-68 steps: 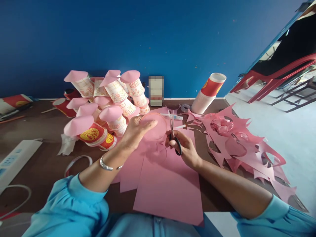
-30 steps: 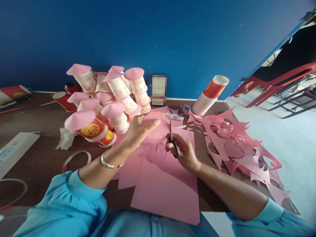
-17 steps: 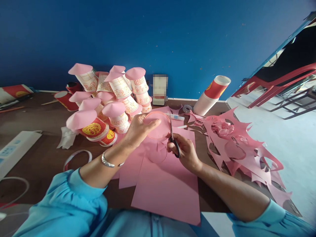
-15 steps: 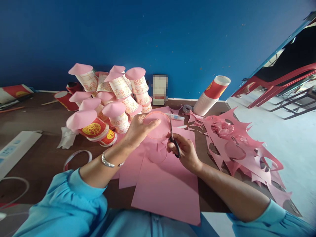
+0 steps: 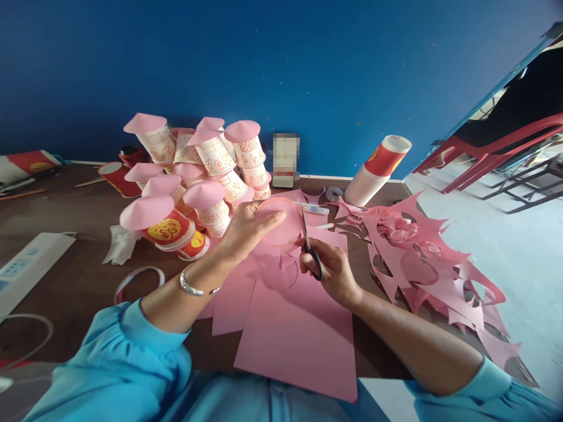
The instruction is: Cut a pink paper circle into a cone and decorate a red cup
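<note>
Between thumb and fingers, my left hand [image 5: 248,230] holds a round pink paper disc [image 5: 285,230] with an orange line along its edge. My right hand [image 5: 329,266] grips black-handled scissors [image 5: 311,253], their blades pointing up at the disc's right edge. Under both hands lie pink paper sheets [image 5: 303,334], with another pink circle [image 5: 281,274] and small offcuts on top. Behind my left hand stand several patterned paper cups with pink cone roofs [image 5: 204,196].
Pink paper scraps [image 5: 422,258] are heaped at the right. A stack of paper cups [image 5: 373,170] leans behind them. A phone [image 5: 285,161] rests against the blue wall. Tape [image 5: 139,280] and a power strip [image 5: 30,266] lie at the left.
The scissors and disc have shifted only very slightly. Both hands keep the same holds, and the things on the table stay in place.
</note>
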{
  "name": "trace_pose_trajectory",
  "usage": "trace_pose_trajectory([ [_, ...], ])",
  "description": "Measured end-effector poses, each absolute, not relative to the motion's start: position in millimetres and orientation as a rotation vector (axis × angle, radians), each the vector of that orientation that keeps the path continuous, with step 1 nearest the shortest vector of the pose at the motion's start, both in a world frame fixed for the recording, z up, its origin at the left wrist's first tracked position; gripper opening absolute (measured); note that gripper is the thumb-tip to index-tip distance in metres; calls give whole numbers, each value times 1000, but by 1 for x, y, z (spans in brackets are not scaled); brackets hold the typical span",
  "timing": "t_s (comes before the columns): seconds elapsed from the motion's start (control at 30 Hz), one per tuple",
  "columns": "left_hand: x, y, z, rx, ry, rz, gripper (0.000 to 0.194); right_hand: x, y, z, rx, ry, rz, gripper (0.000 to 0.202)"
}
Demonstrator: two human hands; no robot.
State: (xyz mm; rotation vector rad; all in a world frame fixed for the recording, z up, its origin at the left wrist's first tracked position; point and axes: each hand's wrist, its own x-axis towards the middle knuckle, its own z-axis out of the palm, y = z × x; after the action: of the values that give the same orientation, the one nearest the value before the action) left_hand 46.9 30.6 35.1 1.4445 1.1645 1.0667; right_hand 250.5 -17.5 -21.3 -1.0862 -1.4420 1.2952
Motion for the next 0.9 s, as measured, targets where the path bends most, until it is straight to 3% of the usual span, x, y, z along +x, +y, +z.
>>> trace_pose_trajectory([
  [0.9,33,39,42,1586,1214,1050,29,253,-16,-16,-1079,-1483,1317,31],
])
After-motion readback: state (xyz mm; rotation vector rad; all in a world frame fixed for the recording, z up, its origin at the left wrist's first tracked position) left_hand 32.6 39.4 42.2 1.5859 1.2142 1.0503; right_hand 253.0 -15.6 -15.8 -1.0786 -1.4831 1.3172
